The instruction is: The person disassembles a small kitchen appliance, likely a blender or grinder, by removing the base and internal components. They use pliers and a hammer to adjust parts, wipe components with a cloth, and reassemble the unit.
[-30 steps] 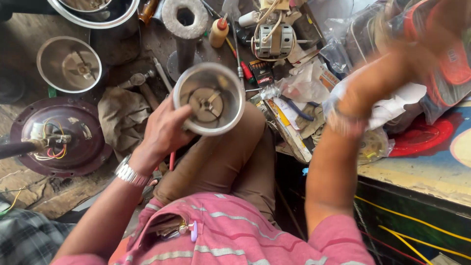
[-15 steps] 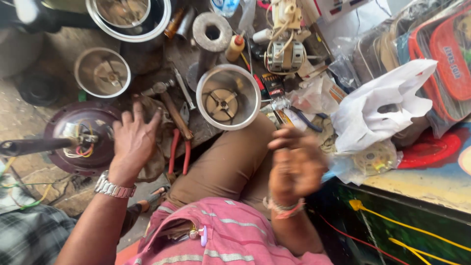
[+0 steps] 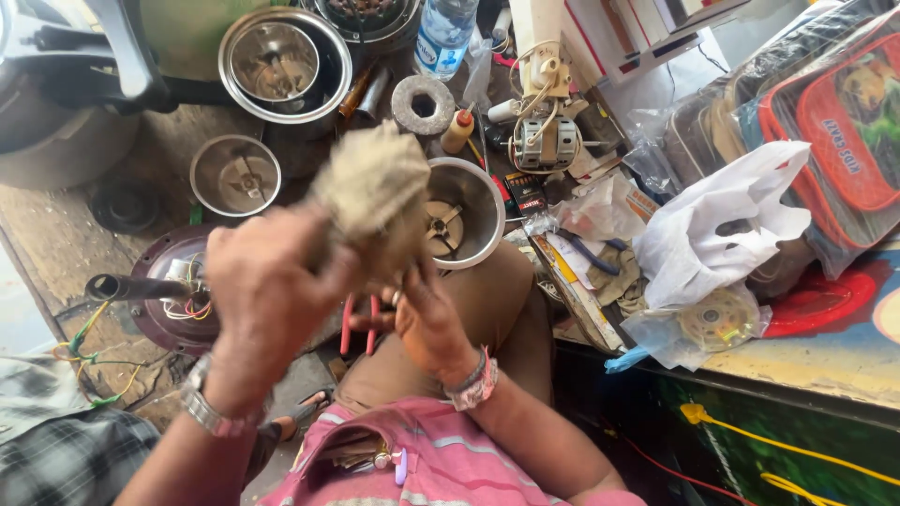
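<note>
My left hand (image 3: 267,295) is raised close to the camera and grips a crumpled, dirty beige rag (image 3: 373,192). My right hand (image 3: 427,323) is just below the rag, its fingers touching the rag's lower end. Behind them a steel mixer jar (image 3: 464,214) with a blade hub inside rests on my knee. Red-handled pliers (image 3: 361,323) lie under my hands.
A fan motor housing (image 3: 173,290) with loose wires and a black pipe sits at the left. Two more steel jars (image 3: 236,175) (image 3: 284,61), a water bottle (image 3: 443,36), a small bare motor (image 3: 542,141), a white plastic bag (image 3: 717,225) and a red school bag (image 3: 844,122) surround me.
My left hand has picked up the rag from the floor and lifted it toward the camera. My right hand has moved in to meet it. The jar stays on my knee.
</note>
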